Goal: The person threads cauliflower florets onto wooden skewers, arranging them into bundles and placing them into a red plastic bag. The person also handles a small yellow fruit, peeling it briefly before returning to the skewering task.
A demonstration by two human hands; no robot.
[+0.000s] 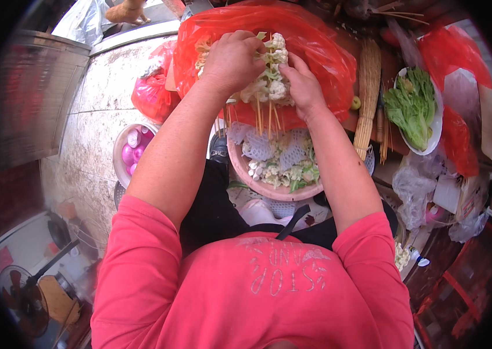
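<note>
Skewered cauliflower florets (277, 89) are heaped on a large red plastic bag (328, 48), their bamboo sticks (260, 118) pointing towards me. My left hand (235, 59) curls over the heap from the left, fingers bent down onto a cauliflower skewer. Its fingertips are partly hidden. From the right, my right hand (304, 85) grips the side of the florets, with its thumb on the near face and its fingers behind. Below the heap, a pink basin (254, 187) between my legs holds cauliflower scraps (289, 174) and white foam netting (258, 145).
On the right lie a bundle of bamboo skewers (367, 100) and a white dish (435, 126) of lettuce (413, 109). A bucket (118, 150) with pink contents and a tied red bag (152, 102) stand left. A fan (23, 301) is lower left; an orange-furred animal (126, 12) is upper left.
</note>
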